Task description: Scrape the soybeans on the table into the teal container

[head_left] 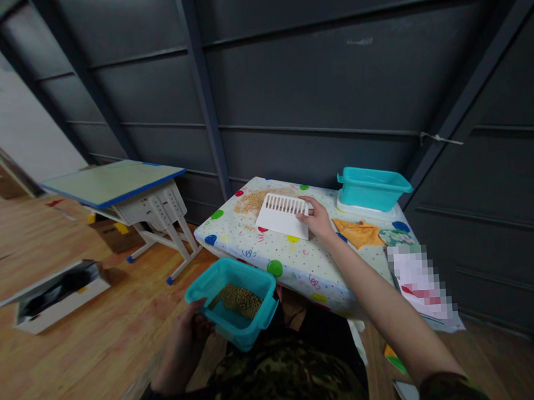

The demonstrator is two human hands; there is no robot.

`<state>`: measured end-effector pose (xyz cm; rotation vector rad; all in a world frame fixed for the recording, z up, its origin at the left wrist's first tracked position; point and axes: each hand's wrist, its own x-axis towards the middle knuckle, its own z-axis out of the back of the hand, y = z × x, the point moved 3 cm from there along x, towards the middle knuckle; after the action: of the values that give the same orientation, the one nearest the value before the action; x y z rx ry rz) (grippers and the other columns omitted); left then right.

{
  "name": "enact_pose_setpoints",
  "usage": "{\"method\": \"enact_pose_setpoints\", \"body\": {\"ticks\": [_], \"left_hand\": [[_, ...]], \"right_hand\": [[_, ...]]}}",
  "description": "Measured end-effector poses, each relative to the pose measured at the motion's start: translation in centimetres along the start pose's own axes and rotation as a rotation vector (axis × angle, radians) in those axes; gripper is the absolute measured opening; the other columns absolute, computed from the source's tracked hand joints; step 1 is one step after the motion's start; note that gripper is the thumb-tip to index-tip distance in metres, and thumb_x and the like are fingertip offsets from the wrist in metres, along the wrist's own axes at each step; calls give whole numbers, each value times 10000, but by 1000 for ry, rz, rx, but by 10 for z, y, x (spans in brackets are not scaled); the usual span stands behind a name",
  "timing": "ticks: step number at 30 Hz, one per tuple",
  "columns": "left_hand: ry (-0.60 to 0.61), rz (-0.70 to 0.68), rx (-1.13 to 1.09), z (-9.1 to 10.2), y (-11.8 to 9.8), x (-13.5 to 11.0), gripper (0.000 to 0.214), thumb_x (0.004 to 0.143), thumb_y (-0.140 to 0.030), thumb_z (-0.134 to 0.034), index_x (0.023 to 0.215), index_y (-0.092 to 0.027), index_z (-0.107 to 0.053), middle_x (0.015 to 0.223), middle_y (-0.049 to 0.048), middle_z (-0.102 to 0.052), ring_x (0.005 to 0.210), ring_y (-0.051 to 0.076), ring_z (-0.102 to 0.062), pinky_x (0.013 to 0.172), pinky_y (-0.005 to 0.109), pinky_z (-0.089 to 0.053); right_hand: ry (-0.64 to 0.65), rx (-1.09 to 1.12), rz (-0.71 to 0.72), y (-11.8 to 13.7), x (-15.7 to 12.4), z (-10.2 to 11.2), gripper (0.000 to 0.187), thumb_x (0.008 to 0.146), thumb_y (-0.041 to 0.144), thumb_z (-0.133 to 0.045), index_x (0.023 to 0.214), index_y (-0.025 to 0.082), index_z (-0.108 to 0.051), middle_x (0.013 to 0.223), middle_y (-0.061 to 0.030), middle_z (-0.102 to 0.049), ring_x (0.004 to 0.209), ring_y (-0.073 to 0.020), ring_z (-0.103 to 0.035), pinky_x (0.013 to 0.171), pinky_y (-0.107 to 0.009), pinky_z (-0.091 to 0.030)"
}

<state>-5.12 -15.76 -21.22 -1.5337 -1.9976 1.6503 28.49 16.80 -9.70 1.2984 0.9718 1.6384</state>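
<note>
My left hand (194, 325) grips the near left rim of a teal plastic bin (195, 289), held low in front of the table's near edge. Small yellowish beans (239, 300) lie in the bottom of that bin. Over the table, my right hand (316, 217) is closed on the right edge of a white slotted plastic scoop (281, 218), its slots pointing toward the wall. Just beyond the scoop, a patch of loose beans (251, 202) and brownish grit is spread on the spotted tablecloth (252, 255).
At the table's back right, a second teal bin (370, 187) stands on a white lid (349, 207). An orange cloth (358, 232) lies in front of it, with papers (419, 281) at the right edge. A school desk (116, 182) and an open box (60, 297) are to the left.
</note>
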Motion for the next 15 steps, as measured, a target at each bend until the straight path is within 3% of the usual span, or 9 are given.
{"method": "enact_pose_setpoints", "body": {"ticks": [6,11,15], "left_hand": [[23,-3,9,3,1,0,567,614,-433,-1145,618,-295,-595,524,-62,-615,505,179,-651,532,313,-583],[33,-24,10,2,0,0,539,571,-420,-1165,616,-280,-646,521,-57,-634,514,185,-660,526,311,-580],[12,-30,-8,-1,1,-3,581,580,-419,-1159,592,-293,-592,485,-82,-557,477,162,-610,506,301,-549]], "right_hand": [[-17,52,7,1,-2,-9,652,699,262,-856,1350,271,-885,1290,-82,-951,987,-296,-872,947,-457,-761],[-15,36,-41,0,-1,-5,691,689,258,-845,1378,274,-894,1150,-57,-937,953,-305,-861,921,-452,-757],[-43,58,-75,-1,-2,-2,715,665,244,-845,1378,262,-898,1056,-35,-924,895,-292,-840,852,-410,-731]]}}
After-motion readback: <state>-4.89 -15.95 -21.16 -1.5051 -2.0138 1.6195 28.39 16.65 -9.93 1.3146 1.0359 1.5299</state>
